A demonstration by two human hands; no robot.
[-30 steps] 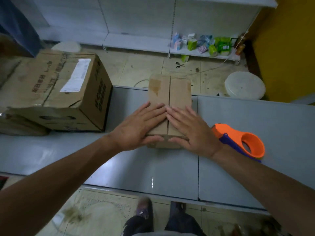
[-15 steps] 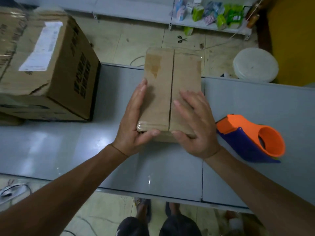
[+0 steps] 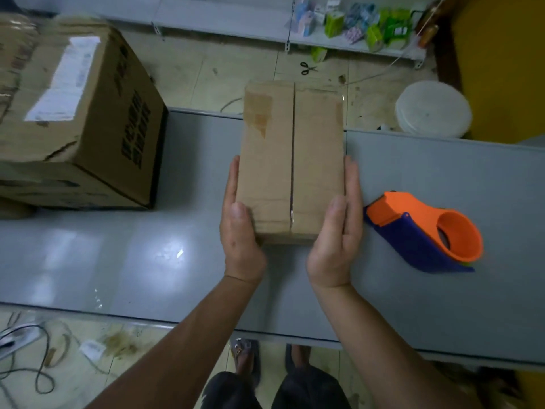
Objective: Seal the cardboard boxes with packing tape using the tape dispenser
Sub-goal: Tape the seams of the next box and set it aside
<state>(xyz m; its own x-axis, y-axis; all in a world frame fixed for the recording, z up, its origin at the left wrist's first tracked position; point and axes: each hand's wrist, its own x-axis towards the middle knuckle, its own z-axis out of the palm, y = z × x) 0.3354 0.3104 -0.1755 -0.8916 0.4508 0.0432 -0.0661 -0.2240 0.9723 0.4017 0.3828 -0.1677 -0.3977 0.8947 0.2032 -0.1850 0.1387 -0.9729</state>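
Your hands are clamped on the box (image 3: 290, 160), centre of the frame: left hand (image 3: 240, 228) flat against its left side, right hand (image 3: 339, 225) against its right, thumbs lapped over the near top corners, so both are full of cardboard and nothing else. The box sits on the grey worktop (image 3: 118, 255) with its far end reaching the back edge, and the seam between the flaps runs straight away from you, bare, no fresh tape on it that I can make out. The dispenser (image 3: 424, 231) lies idle just right of your right hand, not touching it. Here's the risk: let go with the right to fetch it and the flaps may spring apart, leaving a gap the tape bridges crookedly. Push while taping and a light box could slide towards that far edge. The big carton (image 3: 79, 113) at upper left is well clear.
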